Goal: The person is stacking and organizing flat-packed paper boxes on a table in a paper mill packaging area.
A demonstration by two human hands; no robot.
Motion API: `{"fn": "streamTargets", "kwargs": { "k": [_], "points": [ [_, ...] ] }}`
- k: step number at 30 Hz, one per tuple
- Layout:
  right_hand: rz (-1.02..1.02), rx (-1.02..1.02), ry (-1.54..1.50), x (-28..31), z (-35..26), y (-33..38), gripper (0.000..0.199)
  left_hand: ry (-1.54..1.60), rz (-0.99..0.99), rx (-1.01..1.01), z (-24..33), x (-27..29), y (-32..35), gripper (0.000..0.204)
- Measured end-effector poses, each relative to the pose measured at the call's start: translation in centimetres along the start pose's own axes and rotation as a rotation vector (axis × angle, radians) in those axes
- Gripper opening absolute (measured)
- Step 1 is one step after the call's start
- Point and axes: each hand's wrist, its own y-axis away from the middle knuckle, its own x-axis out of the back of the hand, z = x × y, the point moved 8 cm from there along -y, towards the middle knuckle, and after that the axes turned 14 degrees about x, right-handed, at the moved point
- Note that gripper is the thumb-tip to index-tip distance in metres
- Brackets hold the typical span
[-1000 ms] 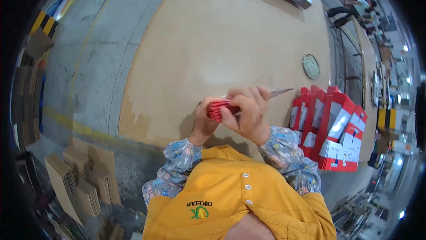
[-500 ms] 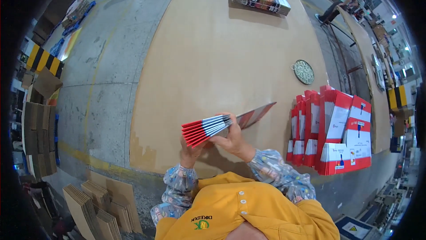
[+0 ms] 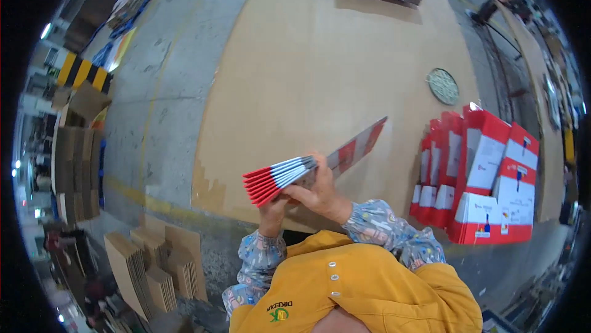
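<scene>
Red-and-white cardboard bundle (image 3: 280, 178) got fanned wider since a second ago, left of the red-and-white folded-carton pile (image 3: 483, 179); long axis slanted, red ends pointed away from it. It's clamped by right hand (image 3: 326, 197); grip of left hand (image 3: 271, 216) can't be told.

A long tan counter (image 3: 308, 74) stretches over this scuffed grey concrete floor (image 3: 178, 68), where a faded yellow line (image 3: 132, 192) runs; off left, a white lamp (image 3: 45, 31) glows.

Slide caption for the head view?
Right hand grips fanned red-and-white cards, left hand beneath them, over a table.
</scene>
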Motion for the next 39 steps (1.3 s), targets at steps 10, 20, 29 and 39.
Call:
{"fn": "streamTargets", "kwargs": {
  "k": [10, 20, 29, 39],
  "points": [
    [-0.072, -0.004, -0.174, 2.0, -3.1, 0.9, 0.061, -0.439, 0.236, -0.347, 4.4, -3.1, 3.0, 0.041],
    [-0.172, -0.196, -0.399, -2.8, -2.8, -0.7, 0.054, -0.255, 0.392, -0.173, 8.0, -1.0, 7.1, 0.043],
    [-0.569, 0.173, -0.237, -11.9, -2.5, -4.2, 0.060, 0.341, 0.730, -0.140, 4.1, 10.0, 11.0, 0.026],
    [-0.412, -0.154, -0.143, -8.3, 18.9, -7.2, 0.044, 0.232, 0.914, -0.268, 5.9, 16.8, 10.0, 0.030]
  ]
}}
